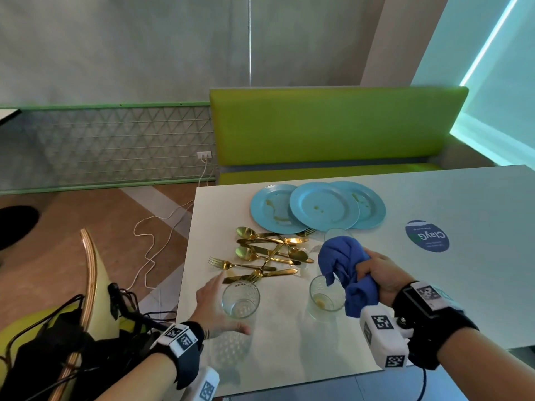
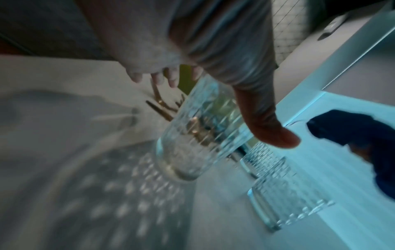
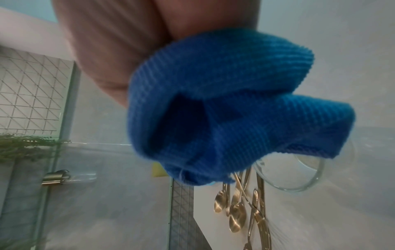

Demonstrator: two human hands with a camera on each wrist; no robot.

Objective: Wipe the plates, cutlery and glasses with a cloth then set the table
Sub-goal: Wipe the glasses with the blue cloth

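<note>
On the white table [image 1: 434, 285] a textured glass [image 1: 240, 299] stands upright near the front left. My left hand [image 1: 220, 306] is spread open around it, thumb [image 2: 271, 128] beside the glass [image 2: 198, 135] and fingers behind; whether it touches is unclear. My right hand [image 1: 376, 273] grips a bunched blue cloth [image 1: 347, 273] above a second glass [image 1: 325, 296] with yellow residue. A third glass [image 1: 337, 234] shows partly behind the cloth [image 3: 224, 104]. Gold cutlery [image 1: 269, 253] lies in a loose pile. Three stained blue plates [image 1: 324, 205] overlap at the far side.
A round blue sticker [image 1: 427, 235] lies on the table at the right. A green bench [image 1: 333, 131] runs along the far side. A chair [image 1: 86, 285] with black bags and cables stands left of the table, and a white cord [image 1: 150, 235] trails on the floor.
</note>
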